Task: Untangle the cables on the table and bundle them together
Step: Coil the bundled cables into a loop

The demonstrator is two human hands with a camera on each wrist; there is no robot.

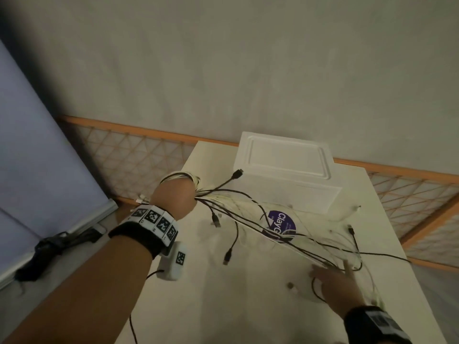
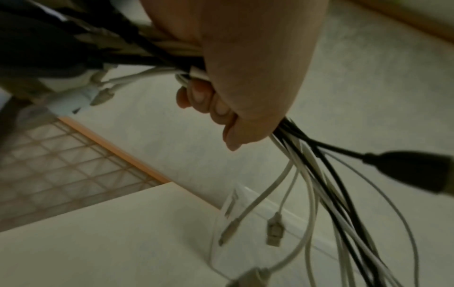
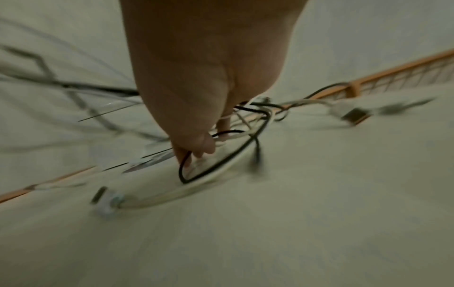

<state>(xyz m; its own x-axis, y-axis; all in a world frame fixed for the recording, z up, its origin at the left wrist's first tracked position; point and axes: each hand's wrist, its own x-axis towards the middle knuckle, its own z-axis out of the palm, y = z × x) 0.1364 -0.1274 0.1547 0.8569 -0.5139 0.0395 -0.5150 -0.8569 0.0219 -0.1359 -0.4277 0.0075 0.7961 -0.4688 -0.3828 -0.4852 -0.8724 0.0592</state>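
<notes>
My left hand [image 1: 173,197] is raised over the table's left side and grips a bundle of black and white cables [image 1: 248,212] in a fist. In the left wrist view its fingers [image 2: 216,108] curl round the strands [image 2: 319,174], and a black USB plug [image 2: 412,170] dangles close by. The strands fan out and run down to the right across the table. My right hand [image 1: 332,281] is low on the table among the loose ends, its fingers stretched out. In the blurred right wrist view its fingertips [image 3: 203,147] poke into a loop of black and white cable [image 3: 221,174].
A white lidded box [image 1: 285,175] stands at the back of the white table [image 1: 248,314]. A purple round sticker [image 1: 282,225] lies under the cables. A wooden lattice rail [image 1: 124,150] runs behind the table. Dark gear [image 1: 49,244] lies on the floor at the left.
</notes>
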